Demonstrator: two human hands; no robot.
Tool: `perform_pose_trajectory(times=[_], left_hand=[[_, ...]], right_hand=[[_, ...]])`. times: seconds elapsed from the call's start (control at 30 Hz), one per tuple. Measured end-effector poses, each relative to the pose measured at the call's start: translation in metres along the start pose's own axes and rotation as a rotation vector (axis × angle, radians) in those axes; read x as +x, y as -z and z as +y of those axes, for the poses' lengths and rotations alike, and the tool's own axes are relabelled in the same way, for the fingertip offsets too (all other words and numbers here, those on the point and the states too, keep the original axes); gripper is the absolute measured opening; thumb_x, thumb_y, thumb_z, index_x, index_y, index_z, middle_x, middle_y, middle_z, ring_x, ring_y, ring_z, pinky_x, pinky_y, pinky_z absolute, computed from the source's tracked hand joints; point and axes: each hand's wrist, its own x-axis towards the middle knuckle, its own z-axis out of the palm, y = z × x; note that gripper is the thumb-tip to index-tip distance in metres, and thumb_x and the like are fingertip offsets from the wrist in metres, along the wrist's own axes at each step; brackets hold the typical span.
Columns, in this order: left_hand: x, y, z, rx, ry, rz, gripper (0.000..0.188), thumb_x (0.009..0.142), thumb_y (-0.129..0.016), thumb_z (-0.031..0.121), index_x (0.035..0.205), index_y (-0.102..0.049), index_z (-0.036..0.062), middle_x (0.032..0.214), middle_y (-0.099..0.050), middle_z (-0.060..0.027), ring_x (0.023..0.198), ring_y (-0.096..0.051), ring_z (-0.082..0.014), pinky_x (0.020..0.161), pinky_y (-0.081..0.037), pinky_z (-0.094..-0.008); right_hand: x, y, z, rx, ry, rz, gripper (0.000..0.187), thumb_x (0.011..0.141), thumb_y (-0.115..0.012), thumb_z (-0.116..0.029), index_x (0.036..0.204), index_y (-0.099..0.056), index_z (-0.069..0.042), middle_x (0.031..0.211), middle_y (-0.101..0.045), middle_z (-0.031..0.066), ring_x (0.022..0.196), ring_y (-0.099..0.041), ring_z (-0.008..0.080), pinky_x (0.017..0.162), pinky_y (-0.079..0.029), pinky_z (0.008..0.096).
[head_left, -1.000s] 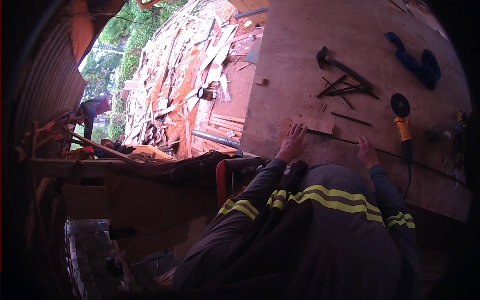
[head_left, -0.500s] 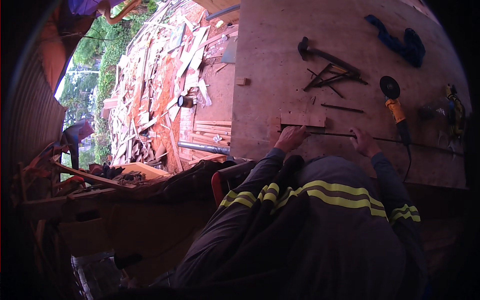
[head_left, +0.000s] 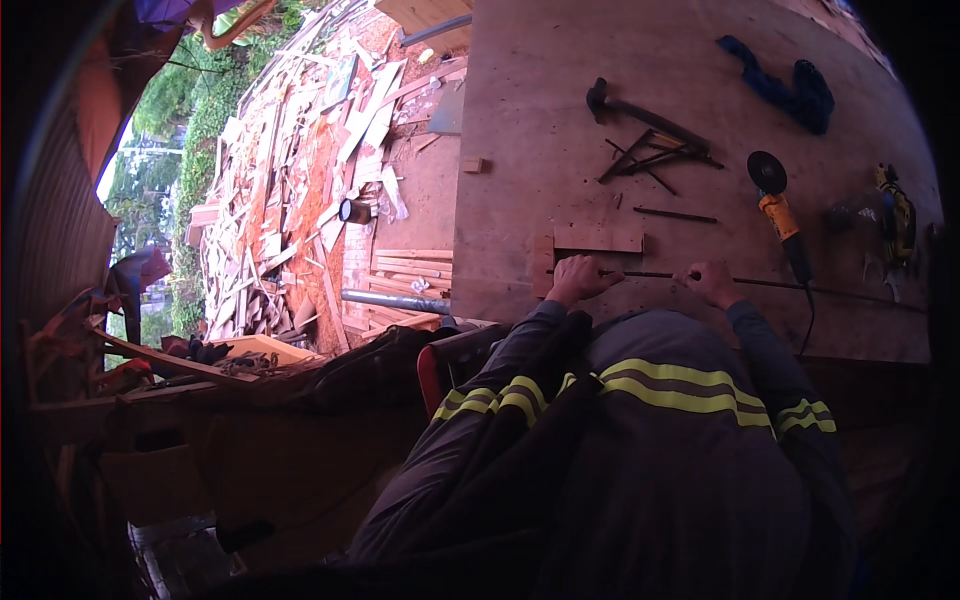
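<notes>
A long, thin dark metal rod (head_left: 650, 274) lies crosswise near the bench's front edge and runs off to the right. My left hand (head_left: 582, 279) is closed around its left part, in front of a flat wooden board (head_left: 600, 238) on the bench. Farther right, my right hand (head_left: 712, 284) has its fingers curled in a grip on the same rod. Beyond the board lies a short cut rod (head_left: 675, 215). Several more short dark rods (head_left: 655, 155) sit in a loose pile, with a hammer (head_left: 645, 115) touching or just behind them.
On the wooden bench (head_left: 540, 60), a yellow-and-black angle grinder (head_left: 778, 212) lies right of my hands, its cord trailing forward. A yellow-and-black tool (head_left: 897, 220) sits farther right. A blue cloth (head_left: 800, 95) lies far back, a small wood block (head_left: 474, 165) at left. Scrap wood (head_left: 290, 170) covers the ground beyond.
My right hand has closed its fingers on the rod, where they were raised and looser before. My left hand stays on the rod. The whole view has shifted slightly.
</notes>
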Motion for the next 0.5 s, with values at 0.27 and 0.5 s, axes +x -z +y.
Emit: perform_pose_trajectory(times=[0.27,0.5], left_hand=[[-0.019,-0.007,0.009,-0.108,0.101,-0.047,0.063,0.076,-0.057,0.071,0.079,-0.076,0.0116,0.075,-0.068,-0.0186,0.077,-0.068,-0.0345,0.068,-0.052,-0.0441],[-0.035,-0.018,0.022,-0.227,0.272,-0.12,0.07,0.078,-0.053,0.073,0.085,-0.075,0.0074,0.087,-0.07,-0.0202,0.089,-0.068,-0.0348,0.076,-0.052,-0.0435]], right_hand=[[-0.008,-0.008,0.005,0.03,-0.014,0.026,0.055,0.081,-0.065,-0.059,0.076,-0.071,-0.005,0.07,-0.064,0.0161,0.068,-0.064,0.0331,0.064,-0.048,0.042],[-0.012,-0.008,0.003,0.042,-0.013,0.039,0.058,0.081,-0.063,-0.062,0.078,-0.072,-0.004,0.074,-0.065,0.0172,0.073,-0.065,0.0341,0.068,-0.049,0.0433]])
